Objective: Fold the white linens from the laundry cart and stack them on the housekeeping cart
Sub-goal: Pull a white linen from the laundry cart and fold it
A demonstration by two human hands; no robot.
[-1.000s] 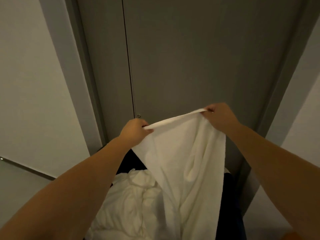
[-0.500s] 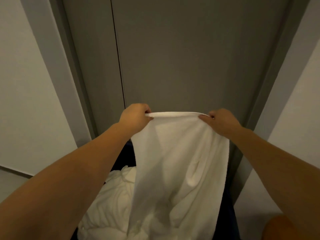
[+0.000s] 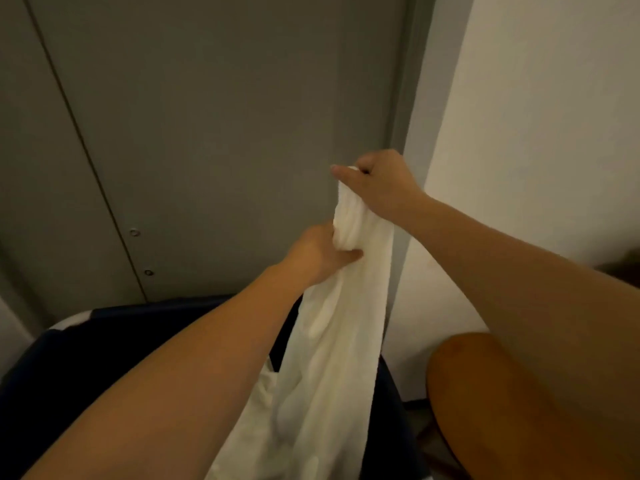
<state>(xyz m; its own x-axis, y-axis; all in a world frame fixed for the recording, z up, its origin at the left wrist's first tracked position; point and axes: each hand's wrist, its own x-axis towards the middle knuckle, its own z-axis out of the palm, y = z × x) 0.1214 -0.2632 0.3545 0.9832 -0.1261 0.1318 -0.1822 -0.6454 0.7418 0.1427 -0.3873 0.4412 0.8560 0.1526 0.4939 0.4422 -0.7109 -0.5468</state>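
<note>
A white linen [image 3: 332, 341] hangs in a long bunched strip from my two hands down into the dark blue laundry cart [image 3: 104, 344]. My right hand [image 3: 377, 185] grips the linen's top edge, raised in front of the grey door. Just below and left of it, my left hand [image 3: 318, 251] pinches the gathered cloth. The two hands are close together, nearly touching. My left forearm hides most of what lies in the cart. The housekeeping cart is out of view.
A grey door [image 3: 225, 133] with two screws near its seam stands straight ahead. A white wall [image 3: 536, 133] rises at the right. A rounded brown shape [image 3: 485, 403], perhaps my knee, sits low at the right beside the cart.
The hands, which held the linen's top edge spread wide and level, have come together. The cloth is now bunched into a narrow strip, and the view has swung to the right.
</note>
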